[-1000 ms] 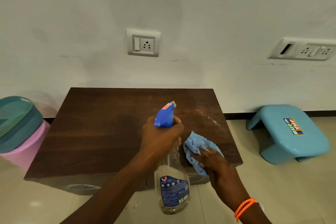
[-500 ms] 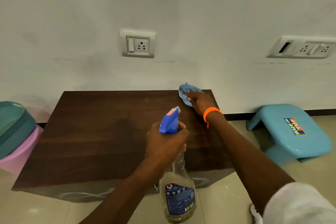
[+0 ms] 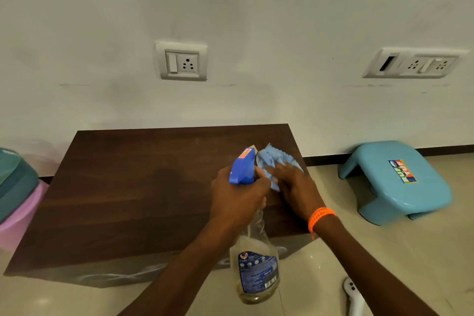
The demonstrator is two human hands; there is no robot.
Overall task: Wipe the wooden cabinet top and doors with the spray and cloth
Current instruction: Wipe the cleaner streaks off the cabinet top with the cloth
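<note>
Your left hand (image 3: 237, 196) grips the neck of the spray bottle (image 3: 256, 272), fingers curled round it just under the blue trigger head (image 3: 242, 167), which points toward the wall. The clear bottle hangs down in front of the cabinet's near edge, its blue label facing you. Your right hand (image 3: 295, 187) lies on the blue cloth (image 3: 272, 160), pressing it flat to the wooden cabinet top (image 3: 128, 187); motion blur hides whether the fingers are straight or slightly curled. An orange band (image 3: 320, 218) circles that wrist.

Half a second ago the cloth was at the cabinet's far right corner, by the wall, with your right arm stretched out. Now it sits nearer you, about midway along the right side, just beside the trigger head, and the two hands almost touch. The left hand and bottle hold much the same place as before.

The cloth lies close to the cabinet's right edge. The whole left and middle of the top lies open, with a darker patch in the wood near the centre. The cabinet's back edge meets the white wall, under a socket plate (image 3: 181, 61). A light blue stool (image 3: 395, 182) stands on the floor, apart from the cabinet's right side. A teal and pink bin (image 3: 15, 192) stands close to its left side.
</note>
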